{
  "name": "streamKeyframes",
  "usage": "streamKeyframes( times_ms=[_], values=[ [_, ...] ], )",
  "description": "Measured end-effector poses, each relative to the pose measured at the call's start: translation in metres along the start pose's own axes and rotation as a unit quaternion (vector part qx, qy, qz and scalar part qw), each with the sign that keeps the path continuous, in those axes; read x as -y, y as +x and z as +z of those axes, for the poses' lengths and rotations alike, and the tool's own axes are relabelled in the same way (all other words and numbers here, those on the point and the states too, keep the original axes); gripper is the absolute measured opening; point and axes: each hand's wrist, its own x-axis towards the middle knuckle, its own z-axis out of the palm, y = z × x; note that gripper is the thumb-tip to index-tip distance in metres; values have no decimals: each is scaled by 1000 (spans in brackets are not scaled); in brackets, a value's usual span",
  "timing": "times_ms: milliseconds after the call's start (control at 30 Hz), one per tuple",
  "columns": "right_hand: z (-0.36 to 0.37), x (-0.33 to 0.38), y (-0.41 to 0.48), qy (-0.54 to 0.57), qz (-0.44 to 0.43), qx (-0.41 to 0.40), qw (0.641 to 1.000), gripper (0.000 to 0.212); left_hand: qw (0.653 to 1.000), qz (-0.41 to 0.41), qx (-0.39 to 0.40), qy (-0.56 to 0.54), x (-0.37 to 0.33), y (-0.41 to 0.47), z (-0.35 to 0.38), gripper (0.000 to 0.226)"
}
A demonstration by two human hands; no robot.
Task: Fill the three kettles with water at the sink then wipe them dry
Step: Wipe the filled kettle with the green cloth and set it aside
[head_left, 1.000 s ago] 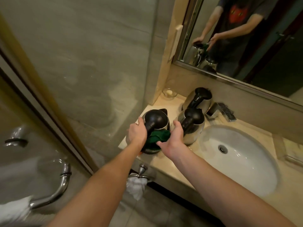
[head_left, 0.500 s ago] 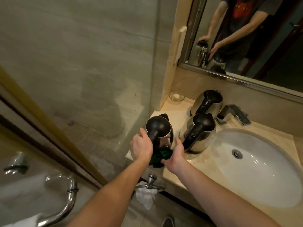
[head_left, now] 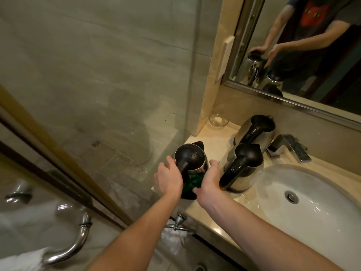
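The near kettle (head_left: 188, 157) stands where it did half a second ago, at the front left corner of the table (head_left: 213, 133), but our right hand (head_left: 210, 178) has crept slightly higher up its flank. The kettle is upright, polished steel with a black lid, spout and handle. Our left hand (head_left: 168, 180) grips the handle, its fingers curled close around it. The right hand's fingers (head_left: 214, 165) curve loosely round the body, holding a green cloth (head_left: 192, 183) against it. A middle kettle (head_left: 242, 167) and a back kettle (head_left: 256, 132) stand just beside it, next to the sink (head_left: 322, 212).
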Motion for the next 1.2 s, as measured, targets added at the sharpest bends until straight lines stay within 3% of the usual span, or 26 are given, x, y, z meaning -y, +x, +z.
streamKeyframes(
  times_ms=[133,233,300,667,833,900,1000,1200],
  values=[
    [-11,-6,23,-4,31,31,999,48,1000,7,-9,8,0,1,-2,58],
    [-18,-9,37,20,61,49,997,82,1000,13,0,11,-3,2,-2,55],
    [-22,-11,48,20,67,43,997,89,1000,19,2,19,-4,0,-4,54],
    [-19,23,15,-54,-10,68,996,70,998,16,-50,16,-9,-2,2,52],
    [-15,18,20,-115,-8,46,992,36,997,-14,-73,-3,-11,3,6,54],
    [-17,14,25,-136,-4,55,989,40,996,-18,-84,3,-8,4,8,58],
    [-21,12,34,-136,15,62,989,65,995,-18,-93,14,-6,6,10,60],
    [-20,29,32,-128,23,80,988,76,995,-14,-99,29,-7,5,8,56]
  ],
)
